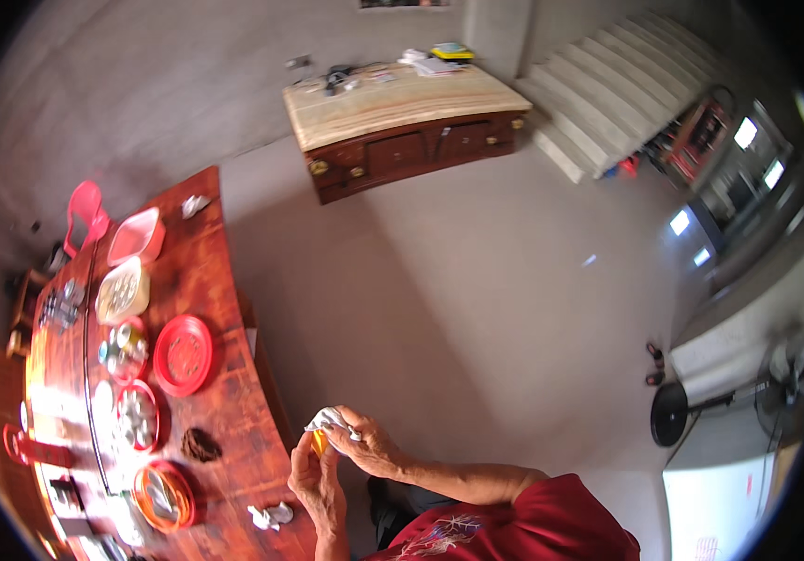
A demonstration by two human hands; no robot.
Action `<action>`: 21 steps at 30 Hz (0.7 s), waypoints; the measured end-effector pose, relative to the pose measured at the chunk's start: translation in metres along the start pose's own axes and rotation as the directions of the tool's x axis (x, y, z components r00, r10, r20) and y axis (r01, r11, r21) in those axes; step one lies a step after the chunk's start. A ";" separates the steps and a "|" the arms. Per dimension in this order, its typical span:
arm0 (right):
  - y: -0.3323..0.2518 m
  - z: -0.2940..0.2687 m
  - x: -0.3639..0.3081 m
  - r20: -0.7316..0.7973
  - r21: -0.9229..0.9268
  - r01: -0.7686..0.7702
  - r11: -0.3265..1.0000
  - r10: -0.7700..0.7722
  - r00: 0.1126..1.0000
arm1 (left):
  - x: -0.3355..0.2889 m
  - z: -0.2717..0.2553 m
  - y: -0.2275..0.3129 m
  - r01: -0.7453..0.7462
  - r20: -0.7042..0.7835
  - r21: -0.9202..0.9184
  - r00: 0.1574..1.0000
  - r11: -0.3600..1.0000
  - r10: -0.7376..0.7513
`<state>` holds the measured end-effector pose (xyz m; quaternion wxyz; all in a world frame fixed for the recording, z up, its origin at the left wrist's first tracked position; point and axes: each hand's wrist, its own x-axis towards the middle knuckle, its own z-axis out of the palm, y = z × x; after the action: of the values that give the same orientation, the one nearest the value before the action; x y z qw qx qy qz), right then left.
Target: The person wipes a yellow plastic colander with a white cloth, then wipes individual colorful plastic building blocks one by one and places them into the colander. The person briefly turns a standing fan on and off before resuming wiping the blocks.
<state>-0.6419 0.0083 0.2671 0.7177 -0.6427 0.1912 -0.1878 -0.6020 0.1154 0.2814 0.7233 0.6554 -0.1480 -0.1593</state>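
Observation:
Just off the table's right edge, my two hands meet in front of my body. My left hand point(318, 481) is closed with its fingertips on a small yellow-orange object point(319, 440), whose kind I cannot make out. From above, my right hand point(371, 449) pinches a crumpled white cloth point(330, 418) that lies against the yellow object and covers part of it. On the reddish wooden table point(247, 421) nearby lie a crumpled white wad point(271, 515) and a dark brown clump point(201, 445).
The table also carries a red plate point(183, 356), an orange-rimmed basin point(162, 496), a red bowl of silvery pieces point(138, 417), and pink point(137, 236) and cream tubs point(123, 291). A stone-topped cabinet point(411, 107), concrete stairs point(608, 93) and a fan point(670, 414) stand around the floor.

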 end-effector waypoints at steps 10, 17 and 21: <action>-0.048 -0.076 -0.026 -0.423 -0.388 0.137 0.911 -0.309 0.852 | 0.023 0.068 0.035 -0.421 0.566 0.434 0.815 0.796 0.123; -0.055 -0.161 -0.088 -0.612 -0.224 0.099 0.969 -0.220 0.760 | -0.016 0.183 0.027 -0.493 0.779 0.251 0.614 0.833 0.128; -0.054 -0.252 -0.147 -0.760 -0.164 0.016 0.986 -0.137 0.636 | -0.065 0.272 0.024 -0.476 0.923 0.016 0.346 0.879 0.171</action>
<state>-0.8988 -0.1361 0.3000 0.5121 -0.5589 0.4633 -0.4590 -0.7752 -0.1003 0.3309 0.4433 0.5176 -0.6610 -0.3140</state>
